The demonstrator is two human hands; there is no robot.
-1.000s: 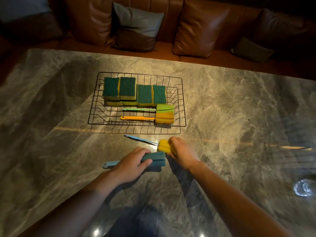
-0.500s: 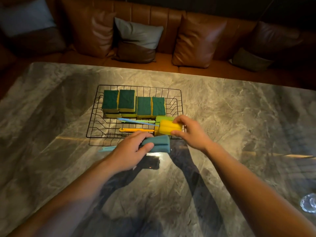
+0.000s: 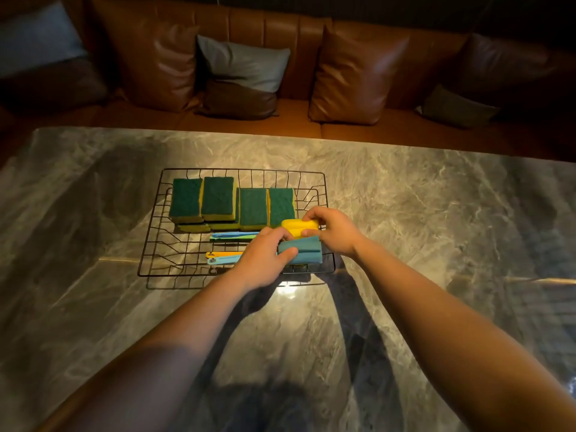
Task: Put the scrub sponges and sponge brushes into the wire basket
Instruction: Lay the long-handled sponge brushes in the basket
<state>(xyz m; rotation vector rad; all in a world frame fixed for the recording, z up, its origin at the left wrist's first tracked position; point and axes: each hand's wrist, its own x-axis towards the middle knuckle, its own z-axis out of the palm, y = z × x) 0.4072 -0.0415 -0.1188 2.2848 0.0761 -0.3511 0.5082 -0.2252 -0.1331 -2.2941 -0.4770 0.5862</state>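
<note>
A black wire basket (image 3: 156, 244) stands on the marble table. Several green-topped yellow scrub sponges (image 3: 218, 201) lie in a row along its far side. My left hand (image 3: 265, 260) grips a teal sponge brush (image 3: 304, 252) by its head over the basket's near right corner; its light blue handle points left. My right hand (image 3: 335, 232) holds a yellow sponge brush (image 3: 294, 227) by its head just behind, its blue handle lying over a green handle (image 3: 233, 235). An orange handle (image 3: 224, 254) of another brush shows in the basket; the heads underneath are hidden by my hands.
The grey marble table (image 3: 405, 213) stretches wide around the basket. A brown leather sofa with several cushions (image 3: 355, 76) runs along the table's far edge. A glass object shows at the right edge (image 3: 572, 385).
Both hands have lifted the two sponge brushes from the table in front of the basket and carried them forward into the basket's near right part.
</note>
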